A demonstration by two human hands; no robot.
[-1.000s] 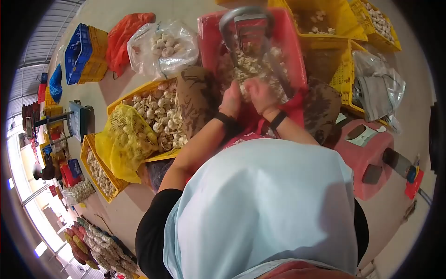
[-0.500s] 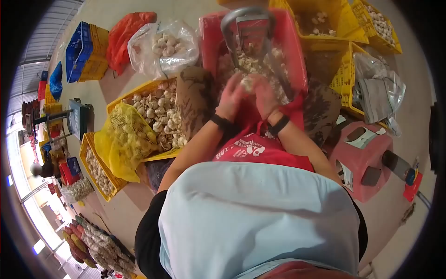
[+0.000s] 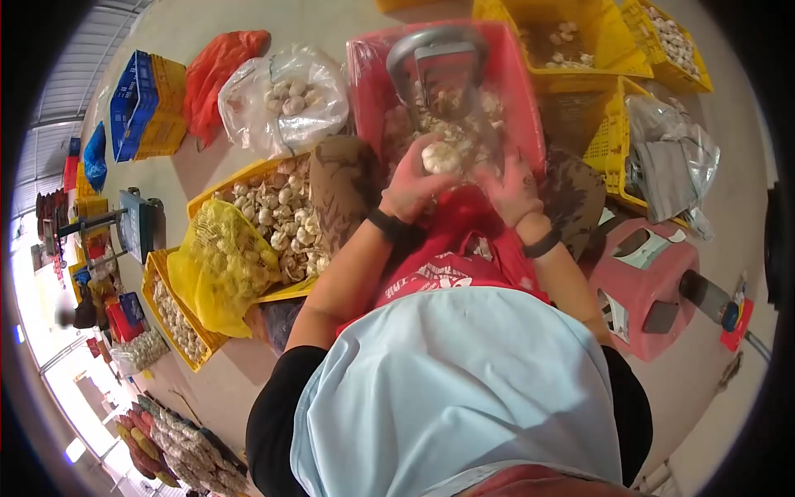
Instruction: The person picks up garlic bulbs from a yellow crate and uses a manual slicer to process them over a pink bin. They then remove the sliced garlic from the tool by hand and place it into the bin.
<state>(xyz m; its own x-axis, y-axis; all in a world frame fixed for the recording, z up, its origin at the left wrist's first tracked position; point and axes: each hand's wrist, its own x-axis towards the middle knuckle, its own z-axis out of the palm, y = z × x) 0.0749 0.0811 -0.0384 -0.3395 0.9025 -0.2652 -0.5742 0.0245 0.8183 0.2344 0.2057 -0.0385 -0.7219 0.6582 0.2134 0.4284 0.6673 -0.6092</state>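
A white garlic bulb [image 3: 441, 157] sits in the fingers of my left hand [image 3: 411, 184], above the near edge of a red tub [image 3: 527, 99]. My right hand [image 3: 511, 189] is just to the right of the bulb, apart from it, its fingers spread and holding nothing. Inside the tub lie loose garlic skins and scraps [image 3: 451, 124]. A grey metal frame [image 3: 436, 37] with a curved top stands in the tub, beyond both hands.
To the left, a yellow crate [image 3: 248, 172] holds many garlic bulbs, partly under a yellow mesh bag [image 3: 219, 257]. A clear plastic bag [image 3: 240, 95] with bulbs lies behind it. Yellow crates [image 3: 580, 79] stand at the back right, and a pink stool [image 3: 642, 277] is at my right.
My hands were close together around the bulb and have moved apart. The bulb is now in my left hand, while my right hand has shifted right and nearer to me.
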